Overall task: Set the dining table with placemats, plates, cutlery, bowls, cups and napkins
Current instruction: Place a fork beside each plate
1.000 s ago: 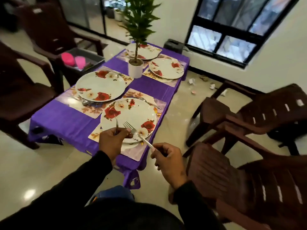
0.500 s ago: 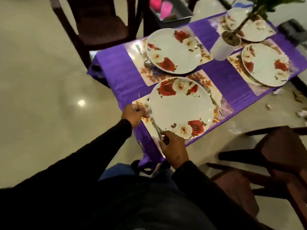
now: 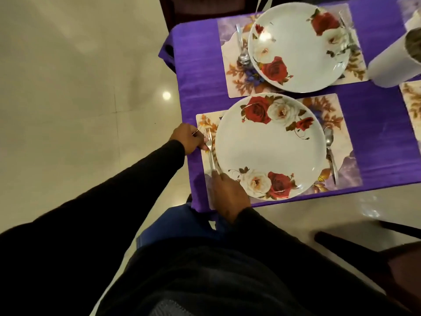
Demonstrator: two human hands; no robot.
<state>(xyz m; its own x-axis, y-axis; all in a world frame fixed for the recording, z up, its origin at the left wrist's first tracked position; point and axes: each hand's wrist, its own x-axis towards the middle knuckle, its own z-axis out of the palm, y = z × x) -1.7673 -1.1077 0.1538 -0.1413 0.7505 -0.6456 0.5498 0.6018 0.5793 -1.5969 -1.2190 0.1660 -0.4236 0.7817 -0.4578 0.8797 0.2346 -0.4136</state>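
The near rose-patterned plate (image 3: 268, 151) sits on a floral placemat (image 3: 341, 142) on the purple tablecloth (image 3: 378, 133). A fork (image 3: 210, 153) lies along the plate's left rim, tines pointing away from me. My right hand (image 3: 227, 192) pinches the fork's handle end. My left hand (image 3: 188, 140) is curled at the placemat's left edge with its fingertips at the fork's neck; a thin metal piece of cutlery glints in its grip, mostly hidden. A spoon (image 3: 330, 153) lies to the right of the plate.
A second rose plate (image 3: 298, 46) on its own placemat lies farther off, with a spoon (image 3: 242, 49) on its left. A white plant pot (image 3: 391, 62) stands at the right edge. A dark chair (image 3: 387, 247) is at lower right, pale tiled floor (image 3: 79, 87) on the left.
I have leaned in over the near setting. The fork came down from above the plate to its left rim, and both hands followed it to the placemat.
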